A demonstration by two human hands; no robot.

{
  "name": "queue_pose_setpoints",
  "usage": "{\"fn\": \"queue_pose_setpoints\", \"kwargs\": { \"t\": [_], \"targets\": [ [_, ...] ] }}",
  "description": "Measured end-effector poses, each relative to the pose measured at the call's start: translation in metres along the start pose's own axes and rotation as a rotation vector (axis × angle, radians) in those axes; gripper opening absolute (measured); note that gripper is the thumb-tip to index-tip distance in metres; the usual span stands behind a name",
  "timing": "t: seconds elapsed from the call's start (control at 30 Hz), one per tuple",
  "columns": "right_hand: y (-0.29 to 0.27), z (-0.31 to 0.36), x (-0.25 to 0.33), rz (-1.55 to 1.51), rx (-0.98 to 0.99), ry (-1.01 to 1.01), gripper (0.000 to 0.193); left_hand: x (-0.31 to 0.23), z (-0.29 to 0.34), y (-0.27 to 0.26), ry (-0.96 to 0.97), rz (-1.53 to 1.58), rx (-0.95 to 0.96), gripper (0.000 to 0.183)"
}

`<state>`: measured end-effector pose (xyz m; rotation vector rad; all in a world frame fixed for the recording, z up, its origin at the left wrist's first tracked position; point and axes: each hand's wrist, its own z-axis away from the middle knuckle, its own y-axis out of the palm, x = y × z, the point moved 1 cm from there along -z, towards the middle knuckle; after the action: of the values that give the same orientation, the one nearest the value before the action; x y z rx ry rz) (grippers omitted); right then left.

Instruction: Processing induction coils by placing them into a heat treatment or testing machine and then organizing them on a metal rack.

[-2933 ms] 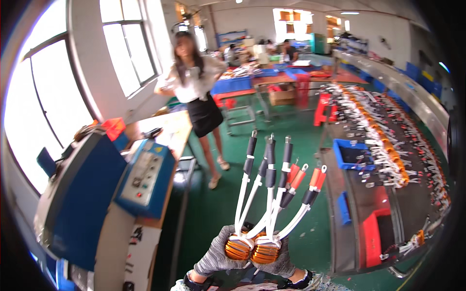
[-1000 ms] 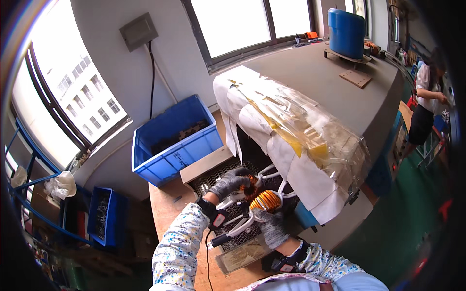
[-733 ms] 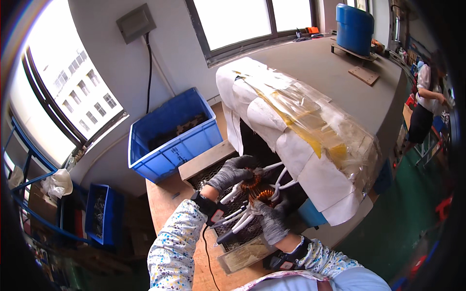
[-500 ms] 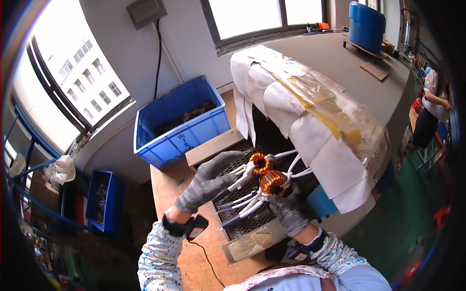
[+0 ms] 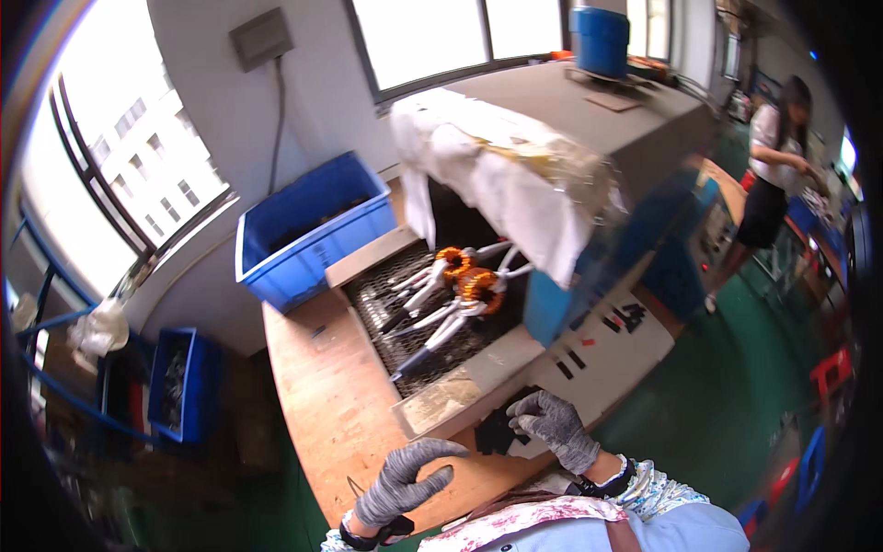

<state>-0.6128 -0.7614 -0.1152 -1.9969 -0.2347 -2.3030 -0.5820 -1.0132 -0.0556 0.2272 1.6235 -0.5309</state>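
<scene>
Two ring coils wound in copper wire, a farther coil (image 5: 454, 261) and a nearer coil (image 5: 480, 287), lie side by side on a dark mesh belt (image 5: 386, 285). Their white-sleeved leads spread over the mesh, some with dark ends. My left hand (image 5: 405, 480), in a grey glove, is empty above the wooden table's near side, thumb apart from the fingers. My right hand (image 5: 557, 431), gloved alike, hovers by some black pieces (image 5: 498, 432) at the belt frame's near end. Its fingers are loosely bent, with nothing seen in them.
The belt runs into a machine (image 5: 589, 120) draped with white cloth (image 5: 543, 216). A blue crate (image 5: 308, 248) stands left of it; another blue bin (image 5: 184, 385) sits lower left. Small black strips lie on a pale ledge (image 5: 598, 377). A person (image 5: 774, 166) stands at far right.
Both hands have let go of the coils and drawn back toward me. The coils stay on the mesh. The view has shifted, showing more of the machine's right side.
</scene>
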Motion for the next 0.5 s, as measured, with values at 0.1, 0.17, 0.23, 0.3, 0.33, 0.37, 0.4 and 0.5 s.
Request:
{"fn": "queue_pose_setpoints", "kwargs": {
  "t": [0.1, 0.17, 0.23, 0.3, 0.33, 0.37, 0.4, 0.5],
  "targets": [
    [-0.03, 0.042, -0.017, -0.027, -0.093, -0.13, 0.013, 0.011, -0.03, 0.042, 0.099, 0.028, 0.176, 0.024],
    [-0.043, 0.069, 0.002, 0.098, -0.161, -0.11, 0.014, 0.013, -0.047, 0.064, 0.173, -0.027, 0.272, 0.024],
    [-0.077, 0.101, -0.004, 0.289, -0.385, -0.2, 0.019, 0.009, -0.071, 0.103, 0.307, 0.1, 0.378, 0.027],
    [-0.101, 0.123, 0.003, 0.371, -0.547, -0.218, 0.015, 0.0, -0.074, 0.13, 0.128, 0.219, 0.404, 0.029],
    [-0.115, 0.138, 0.006, 0.368, -0.657, -0.21, 0.015, -0.006, -0.08, 0.145, 0.089, 0.193, 0.446, 0.027],
    [-0.129, 0.155, 0.009, 0.367, -0.754, -0.232, 0.015, -0.009, -0.087, 0.162, 0.05, 0.161, 0.477, 0.024],
    [-0.144, 0.173, 0.011, 0.366, -0.836, -0.255, 0.014, -0.003, -0.094, 0.177, 0.028, 0.132, 0.515, 0.024],
    [-0.189, 0.251, 0.019, 0.514, -1.161, -0.245, 0.013, -0.034, -0.106, 0.237, 0.441, -0.178, 0.642, 0.025]
  ]
}}
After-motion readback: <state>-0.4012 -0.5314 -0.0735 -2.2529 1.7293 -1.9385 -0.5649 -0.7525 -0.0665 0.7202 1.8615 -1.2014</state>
